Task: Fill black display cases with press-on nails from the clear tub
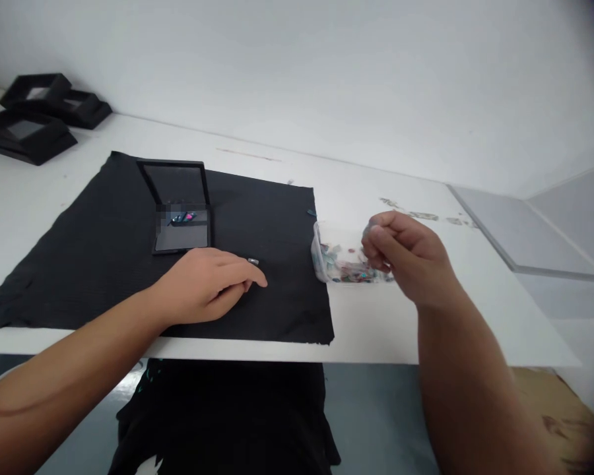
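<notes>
My left hand (212, 284) rests on a black cloth (272, 221), fingers extended and bent down at the tips, with nothing visible in it. Just beyond its fingers lies a small silvery piece (253, 261). Behind that hand an open black hinged case (209, 227) stands with its lid raised; a dark, shiny piece with a pink spot (183, 217) sits inside. My right hand (408, 254) is closed in a pinch over a clear plastic box (318, 254) of small mixed colourful pieces (351, 271). Something greyish shows at its fingertips, too blurred to name.
Several black frame-like boxes (37, 135) are stacked at the far left of the white table (376, 323). Grey-white panels (505, 227) stand at the right. A small dark scrap (311, 212) lies at the cloth's right edge. Below right is a cardboard box (549, 409).
</notes>
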The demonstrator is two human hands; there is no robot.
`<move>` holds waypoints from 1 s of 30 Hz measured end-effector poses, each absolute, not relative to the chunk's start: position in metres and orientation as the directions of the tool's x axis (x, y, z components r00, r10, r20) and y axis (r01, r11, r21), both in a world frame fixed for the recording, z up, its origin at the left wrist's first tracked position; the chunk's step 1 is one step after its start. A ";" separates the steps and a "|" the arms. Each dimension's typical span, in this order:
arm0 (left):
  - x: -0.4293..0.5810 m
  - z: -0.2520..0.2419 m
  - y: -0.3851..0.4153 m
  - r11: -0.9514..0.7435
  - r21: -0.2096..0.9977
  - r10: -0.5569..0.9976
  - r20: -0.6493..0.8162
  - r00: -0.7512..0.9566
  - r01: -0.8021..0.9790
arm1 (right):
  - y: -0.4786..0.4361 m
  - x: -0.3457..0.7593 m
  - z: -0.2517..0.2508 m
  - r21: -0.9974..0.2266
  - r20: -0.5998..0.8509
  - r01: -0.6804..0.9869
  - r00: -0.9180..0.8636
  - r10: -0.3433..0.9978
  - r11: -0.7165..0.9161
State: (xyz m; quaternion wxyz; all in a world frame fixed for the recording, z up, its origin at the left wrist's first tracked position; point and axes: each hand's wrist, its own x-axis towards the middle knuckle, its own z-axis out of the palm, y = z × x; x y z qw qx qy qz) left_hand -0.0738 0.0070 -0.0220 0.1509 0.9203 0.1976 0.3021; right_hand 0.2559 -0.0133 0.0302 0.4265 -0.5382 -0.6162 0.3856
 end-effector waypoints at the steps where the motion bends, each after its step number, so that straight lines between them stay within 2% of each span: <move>1: -0.073 -0.021 0.007 -0.877 0.393 0.455 0.493 0.742 0.276 | -0.017 0.250 0.030 -0.958 0.120 0.254 -0.077 0.990 0.136; 4: -0.073 -0.020 0.007 -0.878 0.393 0.452 0.497 0.741 0.272 | -0.024 0.229 0.033 -0.989 0.148 -0.048 -0.191 0.970 0.141; 6: -0.073 -0.019 0.008 -0.880 0.395 0.447 0.507 0.736 0.263 | -0.028 0.216 0.038 -0.960 0.188 -0.257 -0.296 0.937 0.112; 8: -0.074 -0.019 0.008 -0.881 0.396 0.445 0.511 0.735 0.258 | -0.030 0.203 0.042 -0.930 0.223 -0.358 -0.377 0.899 0.081; 11: -0.076 -0.019 0.007 -0.879 0.411 0.450 0.540 0.711 0.243 | -0.031 0.185 0.044 -0.924 0.245 -0.377 -0.443 0.862 0.068; 15: -0.078 -0.020 0.006 -0.857 0.492 0.480 0.650 0.589 0.156 | -0.028 0.158 0.036 -0.923 0.219 -0.383 -0.476 0.852 0.023; 21: -0.074 -0.017 0.006 -0.832 0.554 0.524 0.762 0.380 0.034 | -0.024 0.136 0.026 -0.960 0.129 -0.277 -0.574 0.809 -0.044; 26: -0.067 -0.015 0.004 -0.863 0.505 0.480 0.796 0.368 0.034 | -0.021 0.134 0.024 -0.974 0.072 -0.210 -0.651 0.756 -0.088; 30: -0.066 -0.013 0.002 -0.829 0.558 0.529 0.761 0.376 0.037 | -0.018 0.138 0.018 -0.974 0.007 -0.165 -0.707 0.707 -0.155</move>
